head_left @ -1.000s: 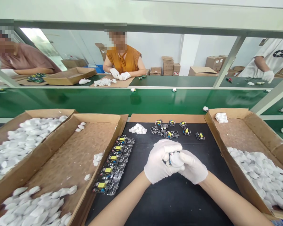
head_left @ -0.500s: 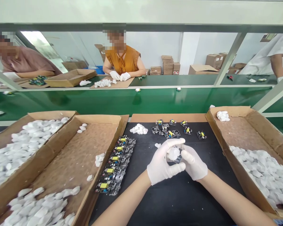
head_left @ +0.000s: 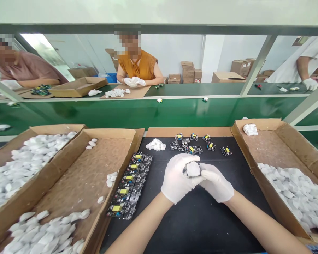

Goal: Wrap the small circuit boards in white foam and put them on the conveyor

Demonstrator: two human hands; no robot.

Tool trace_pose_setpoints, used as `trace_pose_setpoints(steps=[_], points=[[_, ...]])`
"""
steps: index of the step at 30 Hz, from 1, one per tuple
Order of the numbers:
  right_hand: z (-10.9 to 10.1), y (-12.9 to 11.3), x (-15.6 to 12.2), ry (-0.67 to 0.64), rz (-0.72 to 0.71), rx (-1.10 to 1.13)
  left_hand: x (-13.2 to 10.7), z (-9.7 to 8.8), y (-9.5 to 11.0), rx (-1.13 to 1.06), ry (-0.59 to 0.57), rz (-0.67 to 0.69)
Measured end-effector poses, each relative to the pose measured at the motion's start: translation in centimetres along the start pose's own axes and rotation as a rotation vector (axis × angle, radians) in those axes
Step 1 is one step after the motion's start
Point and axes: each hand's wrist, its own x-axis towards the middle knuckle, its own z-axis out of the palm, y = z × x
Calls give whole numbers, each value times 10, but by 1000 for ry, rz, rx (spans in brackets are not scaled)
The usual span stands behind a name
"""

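Note:
In white gloves, both my hands hold a small circuit board [head_left: 186,173] above the black work surface. A flattened white putty-like lump [head_left: 193,169] covers most of the board's face. My left hand [head_left: 175,180] has its thumb and fingers closed around the board's left side. The right edge is gripped by my right hand [head_left: 216,182], its thumb lying near the lump. A panel of joined circuit boards [head_left: 129,185] with yellow parts lies left of my hands. Several loose boards [head_left: 192,150] and a small pile of white lumps [head_left: 155,144] sit beyond them.
Cardboard trays of white lumps stand left [head_left: 106,141] and right [head_left: 254,151]. Behind runs a green conveyor [head_left: 116,114] carrying a few boards with lumps. Co-workers sit across it, one in an orange top [head_left: 145,67]. Metal posts [head_left: 259,65] rise at the right.
My left fingers and thumb have closed in around the board, and the white lump now looks flatter and wider. Boards on the conveyor have shifted right. Co-workers' hands across have moved.

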Motion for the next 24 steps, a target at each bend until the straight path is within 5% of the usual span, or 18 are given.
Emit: trace_pose_setpoints(steps=[9, 13, 17, 24], points=[[-2, -1, 1, 102, 22, -276, -4, 3, -6, 210, 118, 212], [-6, -3, -1, 133, 51, -430, -4, 4, -5, 188, 115, 161], [-10, -3, -4, 33, -9, -312, -4, 2, 0, 158, 98, 123], [-7, -5, -3, 71, -42, -432, -4, 3, -3, 222, 135, 221]])
